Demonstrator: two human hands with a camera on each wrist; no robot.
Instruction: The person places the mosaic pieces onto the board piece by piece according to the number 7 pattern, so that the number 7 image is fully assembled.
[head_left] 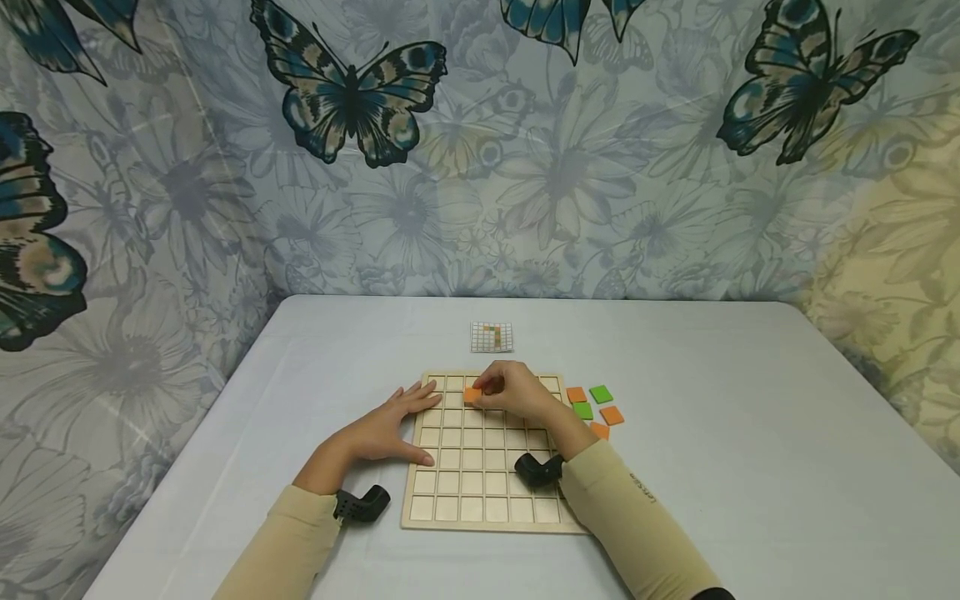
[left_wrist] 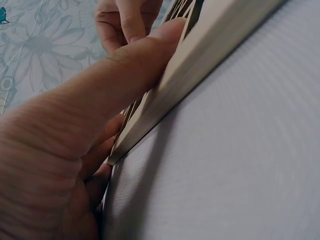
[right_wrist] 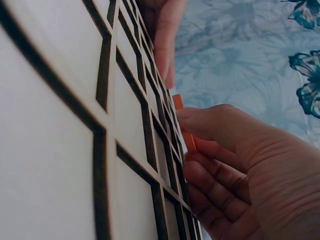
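A wooden grid board (head_left: 450,527) with square cells lies flat on the white table. My right hand (head_left: 517,390) pinches an orange square tile (head_left: 472,396) between thumb and fingers, over the cells near the board's far edge. In the right wrist view the tile (right_wrist: 188,141) stands tilted close to the grid, with the thumb on its face. My left hand (head_left: 386,427) rests on the board's left edge, fingers spread and thumb on the rim. From the left wrist view, that thumb (left_wrist: 135,65) lies across the raised wooden frame.
Right of the board lie loose tiles, among them a green tile (head_left: 601,394) and an orange tile (head_left: 612,415); my right forearm partly covers another. A small printed grid card (head_left: 492,337) lies beyond the board. Patterned cloth (head_left: 480,225) hangs behind the table (head_left: 750,400).
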